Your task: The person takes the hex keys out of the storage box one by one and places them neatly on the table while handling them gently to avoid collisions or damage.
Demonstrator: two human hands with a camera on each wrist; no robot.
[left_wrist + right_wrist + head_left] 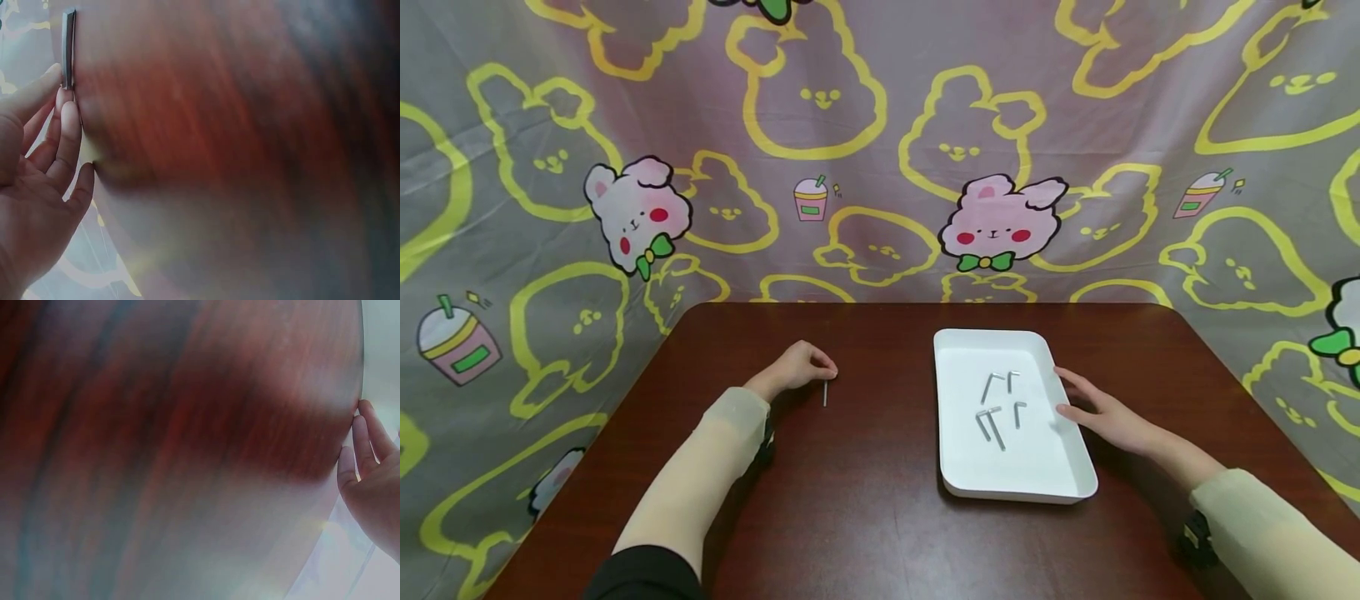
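Note:
In the head view, my left hand (pixel 795 371) is at the left part of the table, with thumb and fingers pinching one end of a small silver hex key (pixel 825 394). The left wrist view shows that hex key (pixel 68 50) at the fingertips; its bent end is hidden by the fingers. Several more L-shaped hex keys (pixel 996 430) lie scattered in a white rectangular tray (pixel 1015 475). My right hand (pixel 1108 417) touches the tray's right side with fingers and thumb spread and fairly straight.
Both hands are over a dark reddish-brown table (pixel 850 500). A cartoon-printed curtain (pixel 865 192) hangs behind the table's far edge and along its sides. The tray's raised rim stands right of the table's middle.

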